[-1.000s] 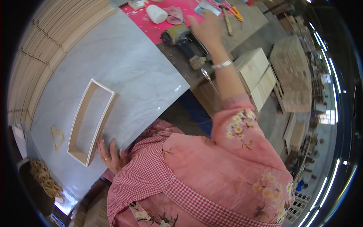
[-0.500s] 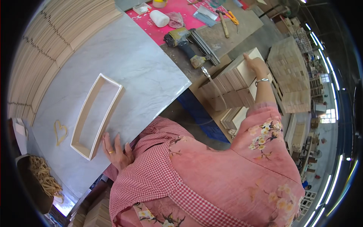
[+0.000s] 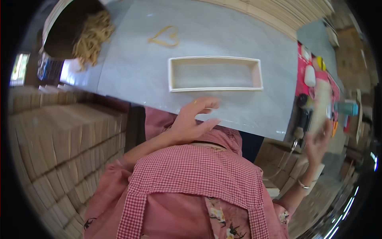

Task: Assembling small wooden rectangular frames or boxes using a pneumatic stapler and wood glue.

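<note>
A pale rectangular wooden frame [image 3: 215, 89] lies on the grey marbled tabletop [image 3: 139, 75] in front of me. My left hand [image 3: 191, 121] is at the table's near edge, just below the frame, its fingers apart and holding nothing. Off to the right, my right hand [image 3: 317, 143] is raised and blurred by motion. Its fingers grip the lower end of a thin light wooden board [image 3: 320, 104], which is smeared too. The board stands up in front of the pink-covered bench.
A bin of curled tan strips [image 3: 93, 38] stands at the far left, near a heart-shaped tan loop [image 3: 165, 38]. Stacked wooden pieces [image 3: 67, 139] fill the lower left. Boards [image 3: 274, 12] line the table's back. A nail gun [image 3: 304, 115] with an air hose lies at right.
My view has swung left. My right hand has left the stack of wooden panels with a board in it. The left hand has come off the frame's side and spread its fingers.
</note>
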Demonstrator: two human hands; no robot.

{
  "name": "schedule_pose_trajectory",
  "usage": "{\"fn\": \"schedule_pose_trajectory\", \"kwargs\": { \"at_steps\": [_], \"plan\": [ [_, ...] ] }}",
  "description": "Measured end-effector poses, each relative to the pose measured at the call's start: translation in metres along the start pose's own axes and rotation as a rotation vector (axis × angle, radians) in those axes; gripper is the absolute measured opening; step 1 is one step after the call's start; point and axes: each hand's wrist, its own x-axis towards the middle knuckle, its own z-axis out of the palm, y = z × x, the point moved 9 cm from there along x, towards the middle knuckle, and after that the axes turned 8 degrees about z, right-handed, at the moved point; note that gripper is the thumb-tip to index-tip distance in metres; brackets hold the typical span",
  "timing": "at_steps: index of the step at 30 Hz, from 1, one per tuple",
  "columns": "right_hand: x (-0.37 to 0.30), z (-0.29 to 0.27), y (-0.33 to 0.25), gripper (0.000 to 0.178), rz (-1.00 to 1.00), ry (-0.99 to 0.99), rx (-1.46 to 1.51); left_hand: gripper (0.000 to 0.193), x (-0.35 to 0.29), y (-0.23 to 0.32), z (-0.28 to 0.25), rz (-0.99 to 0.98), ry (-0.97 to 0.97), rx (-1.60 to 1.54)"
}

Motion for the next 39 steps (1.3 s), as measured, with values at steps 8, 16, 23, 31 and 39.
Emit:
{"fn": "schedule_pose_trajectory", "kwargs": {
  "at_steps": [8, 16, 23, 31, 39],
  "plan": [
    [-0.021, 0.222, -0.219, 0.093, -0.799, -0.639, -0.23, 0.034, -0.022, -0.014, -0.065, -0.418, 0.492, -0.726],
    [0.018, 0.263, -0.231, 0.091, -0.942, -0.638, -0.188, 0.034, -0.036, -0.014, -0.124, -0.205, 0.667, -0.37],
    [0.021, 0.275, -0.214, 0.087, -0.909, -0.693, -0.287, 0.032, -0.032, -0.018, -0.124, -0.198, 0.448, 0.536],
    [0.021, 0.286, -0.198, 0.085, -0.918, -0.679, -0.331, 0.028, -0.023, -0.011, -0.115, -0.267, 0.36, 0.689],
    [0.016, 0.293, -0.192, 0.083, -0.955, -0.66, -0.434, 0.025, -0.015, -0.003, -0.111, -0.248, 0.252, 0.892]
  ]
}}
